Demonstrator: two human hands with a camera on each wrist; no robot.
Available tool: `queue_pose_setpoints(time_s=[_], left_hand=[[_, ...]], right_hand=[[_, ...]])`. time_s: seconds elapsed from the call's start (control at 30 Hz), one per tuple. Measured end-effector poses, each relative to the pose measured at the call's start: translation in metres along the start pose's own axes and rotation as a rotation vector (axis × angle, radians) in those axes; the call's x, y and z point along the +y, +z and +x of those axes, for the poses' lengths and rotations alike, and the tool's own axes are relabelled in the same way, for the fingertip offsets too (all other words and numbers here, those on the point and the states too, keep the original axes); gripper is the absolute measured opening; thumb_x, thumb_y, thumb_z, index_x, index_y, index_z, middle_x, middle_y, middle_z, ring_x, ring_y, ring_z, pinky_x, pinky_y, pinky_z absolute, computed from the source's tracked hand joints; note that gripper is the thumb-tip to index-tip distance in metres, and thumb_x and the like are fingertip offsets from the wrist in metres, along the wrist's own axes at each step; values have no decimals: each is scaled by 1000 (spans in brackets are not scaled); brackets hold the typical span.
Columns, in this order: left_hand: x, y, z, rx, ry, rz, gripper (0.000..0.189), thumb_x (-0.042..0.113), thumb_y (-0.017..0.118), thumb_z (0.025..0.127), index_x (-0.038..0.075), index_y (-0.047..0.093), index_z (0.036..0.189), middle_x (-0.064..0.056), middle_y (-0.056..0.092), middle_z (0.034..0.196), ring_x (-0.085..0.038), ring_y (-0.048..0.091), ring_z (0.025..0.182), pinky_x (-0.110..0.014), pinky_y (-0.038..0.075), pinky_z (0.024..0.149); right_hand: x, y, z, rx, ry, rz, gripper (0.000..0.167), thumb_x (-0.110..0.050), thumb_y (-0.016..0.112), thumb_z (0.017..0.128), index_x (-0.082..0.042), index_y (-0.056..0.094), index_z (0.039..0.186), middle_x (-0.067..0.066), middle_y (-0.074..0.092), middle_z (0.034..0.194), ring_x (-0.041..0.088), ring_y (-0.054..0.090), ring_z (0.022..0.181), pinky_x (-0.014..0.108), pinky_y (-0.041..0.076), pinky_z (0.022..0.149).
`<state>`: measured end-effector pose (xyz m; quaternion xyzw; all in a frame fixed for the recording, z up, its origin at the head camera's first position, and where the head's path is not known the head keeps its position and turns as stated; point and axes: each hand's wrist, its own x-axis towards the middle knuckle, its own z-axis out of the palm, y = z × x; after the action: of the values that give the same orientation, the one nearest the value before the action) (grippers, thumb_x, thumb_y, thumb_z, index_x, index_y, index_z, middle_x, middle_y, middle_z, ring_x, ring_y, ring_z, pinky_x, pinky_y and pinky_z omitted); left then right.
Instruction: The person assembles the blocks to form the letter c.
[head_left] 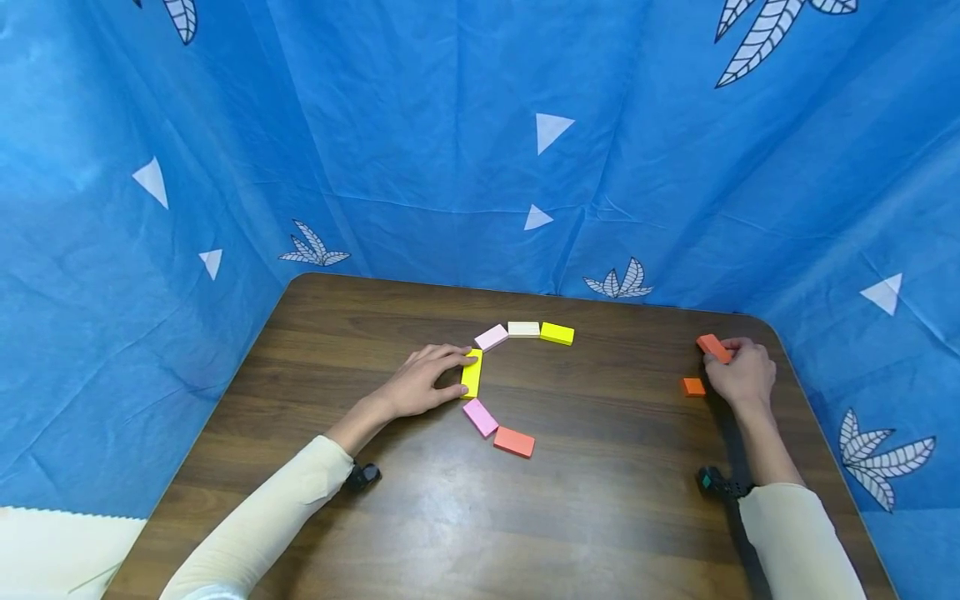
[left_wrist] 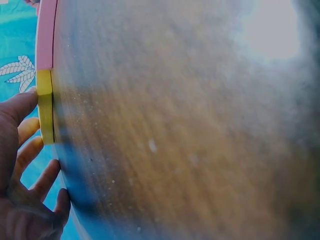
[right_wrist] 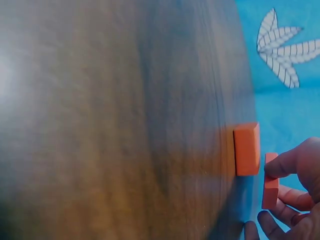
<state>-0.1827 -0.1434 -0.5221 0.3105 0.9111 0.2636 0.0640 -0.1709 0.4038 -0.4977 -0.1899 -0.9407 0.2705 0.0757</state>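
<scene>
My left hand [head_left: 423, 383] lies on the left of a curved row of blocks. Its thumb and a finger hold a yellow block [head_left: 471, 374] that rests on the table, thumb at the near end. In the left wrist view a pink block [left_wrist: 46, 35] meets the yellow block [left_wrist: 45, 107] end to end. At the right of the table, my right hand [head_left: 742, 375] pinches a red-orange block [head_left: 714, 347] between thumb and fingers. In the right wrist view that block [right_wrist: 270, 187] is beside an orange block [right_wrist: 247, 149] standing on the table.
The row also has a pale pink block [head_left: 491, 337], a cream block [head_left: 523, 330], a bright yellow block [head_left: 557, 333] and a coral block [head_left: 513, 442]. Blue cloth [head_left: 450, 167] hangs behind and beside the brown wooden table [head_left: 600, 517].
</scene>
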Motion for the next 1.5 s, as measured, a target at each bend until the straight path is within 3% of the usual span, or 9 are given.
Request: queue_pose_setpoints(time_s=[0.13,0.37,0.6,0.83,1.17,1.33,1.5], left_hand=[[1,-1,1,-2,1,-4,56,41,72,104,26,59,156,3,52,166,-29,48,152,-63,36,123],[-2,-2,-2,-8,-28,-9,56,41,71,104,27,57,157,3,50,167,-31,46,154,-65,33,125],[-2,-1,-2,-6,-15,-8,56,42,70,105,29,56,158,4,50,167,-30,46,154,-65,33,124],[0,-2,0,-4,-12,-15,56,41,72,104,26,58,157,4,51,167,-30,47,153,-64,34,125],[1,-1,1,-4,-9,-8,56,40,72,104,25,59,156,3,51,166,-30,48,152,-64,35,124],[2,-1,1,-5,-7,-3,56,40,72,104,25,59,156,3,52,166,-30,48,152,-63,35,124],[2,-1,1,-12,-12,0,56,40,72,104,25,59,156,2,51,167,-30,48,152,-63,36,123]], right_hand=[[-3,0,-10,3,-77,10,48,-19,61,102,18,57,133,38,57,121,52,50,110,68,30,109],[-12,5,-25,-35,-150,37,46,-16,63,102,15,56,135,37,57,123,50,48,112,64,33,99],[-22,7,-44,-22,-242,40,39,-11,64,101,13,59,132,36,57,122,50,49,112,64,33,99],[-31,15,-63,-32,-356,26,36,-4,69,99,9,61,131,33,57,128,48,44,113,57,32,90],[-48,25,-89,-30,-517,55,34,2,73,96,4,65,129,27,62,124,44,44,114,55,33,91],[-55,30,-103,-78,-586,54,35,2,75,95,1,66,129,24,63,125,41,46,113,55,35,92],[-63,34,-117,-188,-602,52,35,-2,76,97,-3,65,130,18,63,127,35,47,114,52,39,93]])
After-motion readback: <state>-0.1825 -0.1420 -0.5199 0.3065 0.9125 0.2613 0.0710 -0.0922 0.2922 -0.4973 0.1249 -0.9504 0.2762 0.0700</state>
